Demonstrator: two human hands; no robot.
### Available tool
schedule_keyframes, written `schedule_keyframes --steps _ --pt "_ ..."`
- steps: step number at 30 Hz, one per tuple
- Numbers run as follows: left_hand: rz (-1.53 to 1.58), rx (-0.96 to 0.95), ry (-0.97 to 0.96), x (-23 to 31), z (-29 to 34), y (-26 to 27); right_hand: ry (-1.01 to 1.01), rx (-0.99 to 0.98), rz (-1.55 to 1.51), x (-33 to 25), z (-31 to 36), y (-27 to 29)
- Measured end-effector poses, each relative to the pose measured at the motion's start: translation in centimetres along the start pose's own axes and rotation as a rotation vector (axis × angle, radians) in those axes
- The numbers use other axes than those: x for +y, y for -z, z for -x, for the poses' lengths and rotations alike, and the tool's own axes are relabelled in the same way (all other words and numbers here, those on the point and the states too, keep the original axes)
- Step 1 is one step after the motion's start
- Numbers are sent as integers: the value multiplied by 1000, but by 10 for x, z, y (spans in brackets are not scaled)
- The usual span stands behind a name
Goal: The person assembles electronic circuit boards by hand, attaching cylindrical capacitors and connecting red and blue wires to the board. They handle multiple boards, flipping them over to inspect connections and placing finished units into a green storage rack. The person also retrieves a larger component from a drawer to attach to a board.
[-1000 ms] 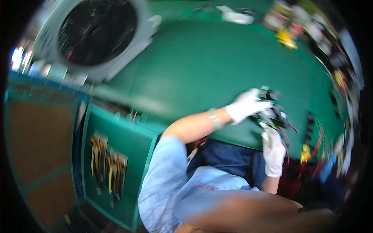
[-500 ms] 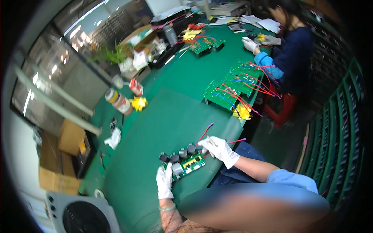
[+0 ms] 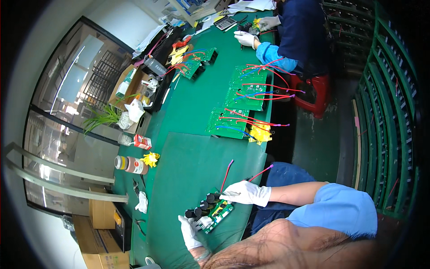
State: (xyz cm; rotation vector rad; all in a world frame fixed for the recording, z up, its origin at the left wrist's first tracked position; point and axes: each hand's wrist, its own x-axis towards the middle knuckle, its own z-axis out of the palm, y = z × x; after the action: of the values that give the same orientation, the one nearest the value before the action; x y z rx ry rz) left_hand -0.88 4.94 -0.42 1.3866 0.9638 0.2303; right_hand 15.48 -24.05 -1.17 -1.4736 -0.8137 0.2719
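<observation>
A green circuit board [image 3: 219,211] with several black capacitors along its far side is tilted up just above the green mat. My left hand [image 3: 190,234], in a white glove, grips its left end, with the thumb side along the edge. At the right end my right hand [image 3: 246,193], also gloved in white, is closed, its fingertips pinched beside the last capacitor; what they hold is too small to make out. One red wire [image 3: 227,174] with a purple tip rises behind the right hand, and another red wire [image 3: 260,173] sticks out past it.
Several green boards [image 3: 244,96] with red and blue wires lie along the table's right edge, by crumpled yellow material [image 3: 260,133]. A bottle [image 3: 136,165], red-white carton [image 3: 143,142] and pliers [image 3: 140,227] stand or lie left. A co-worker [image 3: 304,36] sits far right near green racks [image 3: 380,112].
The whole view has turned and shifted. My right hand has come in closer to the board's right end, and the board is tilted more steeply. My left hand still grips its left end.
</observation>
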Motion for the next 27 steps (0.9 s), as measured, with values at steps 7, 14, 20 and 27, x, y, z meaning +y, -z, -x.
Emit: schedule_keyframes --steps 7,14,20,27 --pt "82 16 -222 24 41 -63 -1 -69 -3 3 1 4" --pt "310 -73 -181 -4 13 -40 -147 -45 -243 1 2 6" --pt "167 73 -328 14 45 -65 -260 -78 -336 -13 3 18" --pt "-69 536 -900 21 61 -48 -232 -76 -479 -9 6 20"
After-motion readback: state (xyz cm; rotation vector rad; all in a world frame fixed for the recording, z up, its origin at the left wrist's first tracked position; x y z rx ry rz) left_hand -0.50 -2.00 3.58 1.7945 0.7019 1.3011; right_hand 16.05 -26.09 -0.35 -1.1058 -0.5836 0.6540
